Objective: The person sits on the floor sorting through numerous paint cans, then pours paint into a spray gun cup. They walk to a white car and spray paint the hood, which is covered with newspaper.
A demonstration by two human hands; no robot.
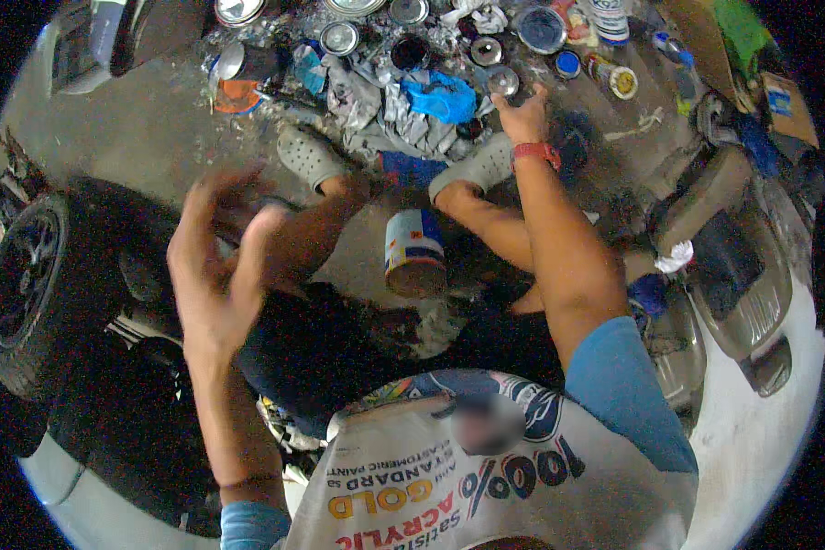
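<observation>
Small round tin (503, 82) is what we are finding under the right hand (522, 115), out on the concrete among a scatter of paint cans and lids. In the head view we are seeing that hand stretched forward past the grey clogs, its fingers curling over the tin's near edge; we cannot tell whether they are really gripping it or only resting on it. A red wristband (535, 152) is circling that wrist. Just to the left of the tin, a crumpled blue rag (443, 97) is lying on grey cloth.

We are seeing the left hand (218, 247) raised close to the camera, blurred, its fingers spread and loosely bent, holding nothing. A larger paint can (413, 253) with a blue and white label is standing upright between the person's shins. A car wheel (20, 284) is sitting at the left edge.
</observation>
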